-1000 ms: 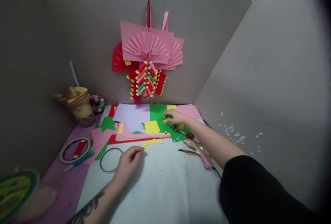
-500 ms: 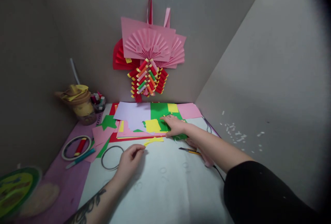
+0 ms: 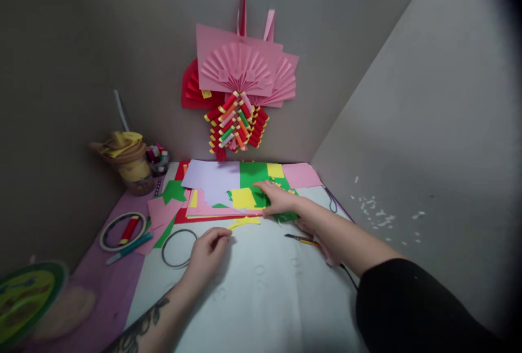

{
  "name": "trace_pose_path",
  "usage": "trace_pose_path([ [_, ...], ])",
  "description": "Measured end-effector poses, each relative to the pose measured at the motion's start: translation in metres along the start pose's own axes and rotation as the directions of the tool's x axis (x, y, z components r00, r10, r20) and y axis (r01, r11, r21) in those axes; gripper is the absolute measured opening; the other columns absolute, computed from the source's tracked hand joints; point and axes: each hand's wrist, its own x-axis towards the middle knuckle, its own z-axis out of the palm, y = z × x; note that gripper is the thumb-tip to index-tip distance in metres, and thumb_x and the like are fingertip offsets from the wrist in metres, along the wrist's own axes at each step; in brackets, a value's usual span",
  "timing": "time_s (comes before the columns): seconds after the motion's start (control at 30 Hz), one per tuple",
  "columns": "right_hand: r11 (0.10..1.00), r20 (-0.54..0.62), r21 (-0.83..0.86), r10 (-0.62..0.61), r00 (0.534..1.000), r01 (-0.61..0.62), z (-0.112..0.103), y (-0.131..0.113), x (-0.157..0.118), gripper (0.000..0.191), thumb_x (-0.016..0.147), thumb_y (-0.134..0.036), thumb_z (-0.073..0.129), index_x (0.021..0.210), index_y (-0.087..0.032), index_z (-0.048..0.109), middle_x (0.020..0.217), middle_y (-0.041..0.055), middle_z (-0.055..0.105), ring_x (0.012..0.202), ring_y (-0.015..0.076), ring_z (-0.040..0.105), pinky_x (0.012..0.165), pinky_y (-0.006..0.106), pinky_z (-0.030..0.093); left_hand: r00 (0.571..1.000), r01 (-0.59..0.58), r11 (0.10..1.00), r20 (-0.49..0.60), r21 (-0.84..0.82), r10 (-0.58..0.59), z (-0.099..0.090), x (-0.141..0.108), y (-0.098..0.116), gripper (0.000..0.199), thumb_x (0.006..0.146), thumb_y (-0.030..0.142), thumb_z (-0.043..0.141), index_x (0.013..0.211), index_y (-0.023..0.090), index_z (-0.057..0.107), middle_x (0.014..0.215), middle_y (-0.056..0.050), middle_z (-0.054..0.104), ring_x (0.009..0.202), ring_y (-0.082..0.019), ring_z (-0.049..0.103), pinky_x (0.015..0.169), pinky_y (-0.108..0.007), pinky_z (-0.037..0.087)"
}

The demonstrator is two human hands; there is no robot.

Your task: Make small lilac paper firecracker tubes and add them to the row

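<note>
My left hand [image 3: 210,252] rests low over the white sheet, thumb and fingers pinched at the near end of a yellow paper strip [image 3: 248,221]. My right hand [image 3: 279,199] reaches across to the green paper [image 3: 253,171], thumb and forefinger apart, the other fingers partly hidden. Beside its fingertips lies a yellow paper square [image 3: 243,198]. Small yellow-and-green pieces [image 3: 290,191] sit just behind that hand. Under my right forearm is a craft knife [image 3: 302,239]. A thin dark ring [image 3: 179,248] lies left of my left hand.
Pink and red paper fans [image 3: 238,67] with firecracker-like rolls hang on the back wall. A tape roll [image 3: 106,231], a blue pen [image 3: 129,248] and a tub [image 3: 134,171] stand or lie at left. At lower left is a round green-rimmed object [image 3: 61,277].
The whole view has shifted slightly, so things appear a little further right. Both hands keep nearly the same places and poses.
</note>
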Motion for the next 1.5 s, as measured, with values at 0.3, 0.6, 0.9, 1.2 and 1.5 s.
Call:
trace_pose_path([
  [0.3,0.814,-0.317,0.001,0.551,0.772,-0.58,-0.02,0.02,0.072,0.049,0.059,-0.047,0.073,0.096,-0.02,0.059,0.109,0.0121,0.052,0.104,0.0281,0.053,0.088,0.038,0.041,1.0,-0.026,0.999,-0.005,0.028,0.026,0.001,0.0,0.004,0.021,0.075,0.031,0.055,0.08,0.018,0.069,0.084,-0.007,0.07,0.076,-0.02,0.063,0.072,-0.031,0.05],
  [0.6,0.849,-0.214,0.047,0.523,0.825,-0.526,-0.027,0.051,0.068,0.03,0.082,-0.044,0.053,0.085,-0.017,0.067,0.085,0.0062,0.068,0.084,0.0197,0.063,0.075,0.028,0.047,0.999,-0.031,0.999,0.02,0.01,0.03,0.0,0.001,0.005,0.021,0.075,0.032,0.055,0.08,0.018,0.069,0.085,-0.008,0.07,0.079,-0.021,0.063,0.075,-0.032,0.049],
  [0.9,0.939,-0.22,-0.024,0.329,0.918,-0.342,-0.007,0.062,0.051,0.032,0.087,-0.031,0.048,0.112,-0.019,0.064,0.122,0.0091,0.06,0.116,0.0203,0.05,0.1,0.03,0.034,1.0,-0.024,0.999,0.019,0.036,0.023,0.001,0.001,0.002,0.022,0.075,0.033,0.055,0.082,0.017,0.069,0.086,-0.007,0.07,0.08,-0.021,0.063,0.073,-0.03,0.049],
  [1.2,0.977,-0.127,-0.06,0.194,0.973,-0.203,0.006,0.064,0.052,0.034,0.09,-0.032,0.04,0.104,-0.02,0.069,0.111,0.0064,0.065,0.109,0.0186,0.054,0.097,0.027,0.037,0.999,-0.039,0.997,0.037,0.068,0.037,0.001,0.001,0.0,0.021,0.077,0.03,0.053,0.083,0.017,0.068,0.085,-0.007,0.07,0.076,-0.02,0.063,0.07,-0.029,0.048],
  [1.5,0.977,-0.046,-0.04,0.207,0.977,-0.209,0.007,0.059,0.033,0.072,0.058,-0.046,0.076,0.124,-0.022,0.055,0.138,0.0125,0.036,0.127,0.0325,0.036,0.104,0.042,0.031,0.999,-0.039,0.998,0.037,0.054,0.037,0.001,0.002,0.0,0.021,0.076,0.031,0.054,0.083,0.017,0.068,0.086,-0.007,0.07,0.078,-0.02,0.063,0.072,-0.03,0.049],
])
